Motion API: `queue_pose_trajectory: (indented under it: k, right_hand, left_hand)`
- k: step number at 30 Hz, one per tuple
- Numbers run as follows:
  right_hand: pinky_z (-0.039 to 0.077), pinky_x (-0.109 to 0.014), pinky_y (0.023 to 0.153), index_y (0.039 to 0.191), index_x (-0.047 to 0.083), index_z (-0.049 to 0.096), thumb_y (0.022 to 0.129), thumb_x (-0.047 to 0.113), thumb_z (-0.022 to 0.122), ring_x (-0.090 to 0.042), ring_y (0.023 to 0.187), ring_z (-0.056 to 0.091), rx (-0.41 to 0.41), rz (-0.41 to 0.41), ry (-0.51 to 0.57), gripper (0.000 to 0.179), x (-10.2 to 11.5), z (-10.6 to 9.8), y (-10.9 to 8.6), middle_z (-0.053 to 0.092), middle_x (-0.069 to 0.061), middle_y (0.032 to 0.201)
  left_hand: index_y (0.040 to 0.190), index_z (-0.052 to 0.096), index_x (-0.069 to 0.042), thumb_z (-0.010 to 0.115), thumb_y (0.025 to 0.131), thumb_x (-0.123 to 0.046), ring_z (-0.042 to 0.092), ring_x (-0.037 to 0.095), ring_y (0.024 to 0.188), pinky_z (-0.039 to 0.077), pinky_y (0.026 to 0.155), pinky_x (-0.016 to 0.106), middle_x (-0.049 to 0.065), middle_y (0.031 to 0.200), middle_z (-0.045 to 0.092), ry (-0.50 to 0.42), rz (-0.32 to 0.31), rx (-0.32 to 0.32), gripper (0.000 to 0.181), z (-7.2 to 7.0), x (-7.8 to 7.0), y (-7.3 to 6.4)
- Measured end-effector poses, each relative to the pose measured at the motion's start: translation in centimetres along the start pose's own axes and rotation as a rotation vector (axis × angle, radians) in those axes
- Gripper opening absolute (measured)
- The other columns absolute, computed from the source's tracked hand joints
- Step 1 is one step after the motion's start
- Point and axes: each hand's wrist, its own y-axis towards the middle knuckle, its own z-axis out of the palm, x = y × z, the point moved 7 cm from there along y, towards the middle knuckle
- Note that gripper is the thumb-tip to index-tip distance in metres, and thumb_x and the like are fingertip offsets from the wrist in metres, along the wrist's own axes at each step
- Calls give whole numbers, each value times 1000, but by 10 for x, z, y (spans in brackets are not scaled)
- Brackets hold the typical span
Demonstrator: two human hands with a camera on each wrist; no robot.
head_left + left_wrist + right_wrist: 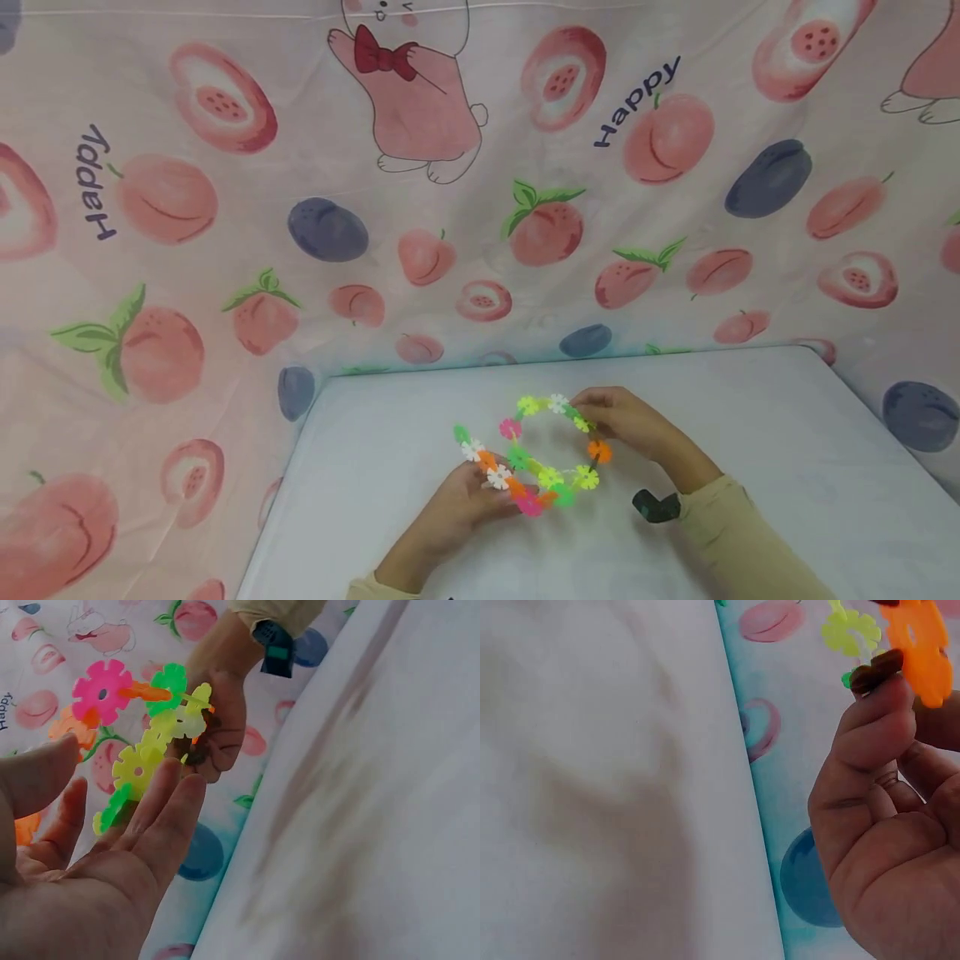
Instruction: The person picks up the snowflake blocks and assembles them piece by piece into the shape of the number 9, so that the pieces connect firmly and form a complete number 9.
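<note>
A chain of interlocking plastic flower discs (550,477), in yellow, green, pink, orange and white, is held above the white table. Part of it curves into a ring, and a tail of discs runs off to the left. My left hand (468,510) holds the tail between thumb and fingers; in the left wrist view its other fingers (161,817) stretch out below the yellow discs. At the ring's right side, my right hand (626,425) pinches the chain near an orange disc (922,649). A brown disc (877,671) shows at its fingertips.
The white table (360,450) lies under both hands. Behind it hangs a curtain (450,208) printed with fruit and a rabbit. A dark band with a block (656,506) sits at the right wrist.
</note>
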Motion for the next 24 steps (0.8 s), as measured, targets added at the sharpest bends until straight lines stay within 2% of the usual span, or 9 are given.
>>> queue_pose_trajectory:
  k: [5,12,17,21,24]
  right_hand:
    - [52,-34,84,120,5,68,105,23,56,-24,87,57,25,-2,-25,27,-2,-1,7,61,-7,97]
    - [49,-32,70,116,5,68,105,28,58,-23,71,52,28,-28,-70,28,-3,-4,17,53,-8,80]
    - [50,-34,73,116,6,69,104,28,60,-24,77,55,-24,-24,-104,27,-6,-11,27,59,-10,87]
    - [52,-34,83,120,7,69,104,24,58,-24,90,58,-58,10,-149,26,-13,-16,36,65,-9,100]
    - [52,-35,85,121,6,69,104,22,56,-23,93,59,-72,31,-176,26,-17,-20,42,67,-8,104]
  left_hand:
    - [127,47,-3,74,91,-4,72,21,108,58,96,37,28,128,65,-30,-14,-34,45,4,10,4]
    - [123,50,-4,75,86,2,72,15,93,61,85,34,10,111,71,3,-41,-125,45,6,21,16]
    - [123,53,-2,73,85,6,72,17,93,61,87,39,7,108,69,-25,-78,-236,44,7,30,24]
    - [124,53,-2,72,86,7,71,18,94,59,92,44,11,116,67,-91,-100,-328,44,10,39,28]
    - [124,52,-2,70,87,7,70,18,93,59,93,45,13,121,65,-132,-107,-385,43,12,45,31]
